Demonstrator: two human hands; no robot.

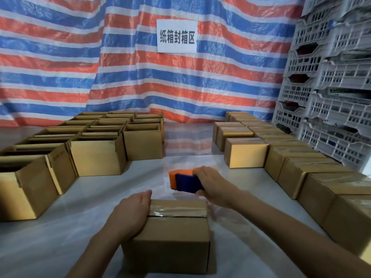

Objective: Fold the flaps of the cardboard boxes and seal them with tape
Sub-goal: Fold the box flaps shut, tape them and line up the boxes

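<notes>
One box (172, 245) sits closed under your left hand (132, 213), whose fingers lie nearly straight and flat over its left top edge, pressing rather than gripping. Just past the box's far right corner, your right hand (212, 183) has its fingers curled round the orange-and-blue tape dispenser (184, 182). A clear tape strip (180, 212) runs along the seam from beside your left fingers to the edge nearest your right ones, so the sealing pass looks about done. Whether the tape is cut, you cannot tell; next, sever it if needed, smooth the end down, then shift this box toward the sealed boxes (246, 152) beyond your right fingers.
</notes>
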